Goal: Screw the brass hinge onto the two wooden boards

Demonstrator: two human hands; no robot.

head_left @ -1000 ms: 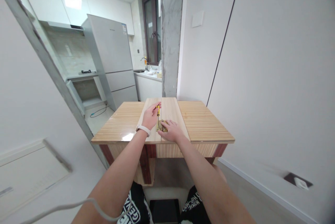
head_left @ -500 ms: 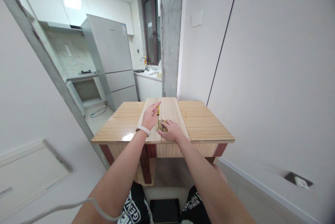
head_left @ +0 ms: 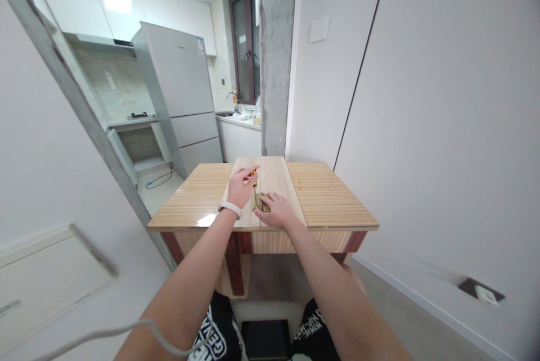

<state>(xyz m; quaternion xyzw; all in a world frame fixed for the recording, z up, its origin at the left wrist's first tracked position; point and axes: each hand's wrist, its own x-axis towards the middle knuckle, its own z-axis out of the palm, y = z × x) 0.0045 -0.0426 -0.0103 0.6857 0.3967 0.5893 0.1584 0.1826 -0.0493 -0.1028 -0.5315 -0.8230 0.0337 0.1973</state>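
Note:
My left hand point(head_left: 242, 187) is closed round the yellow and black handle of a screwdriver point(head_left: 255, 184), its fingers pinched at the upper part. The screwdriver stands nearly upright, its thin shaft reaching down to a brass-coloured hinge point(head_left: 256, 204). That hinge lies across the seam between two pale wooden boards point(head_left: 276, 172). With fingers stretched out and apart, my right hand point(head_left: 277, 211) presses on the hinge's right part and covers some of it. Whether a screw sits under the screwdriver tip is too small to tell.
Beneath the boards stands a wood-grain table point(head_left: 333, 198) with dark red legs. A pale cable point(head_left: 143, 323) crosses near my left forearm. Behind the table are a grey pillar point(head_left: 276, 80) and a fridge point(head_left: 181, 74); a white wall point(head_left: 422, 125) rises on the right.
The fingers of my left hand have shifted slightly on the screwdriver handle. My right hand and the hinge have stayed in place.

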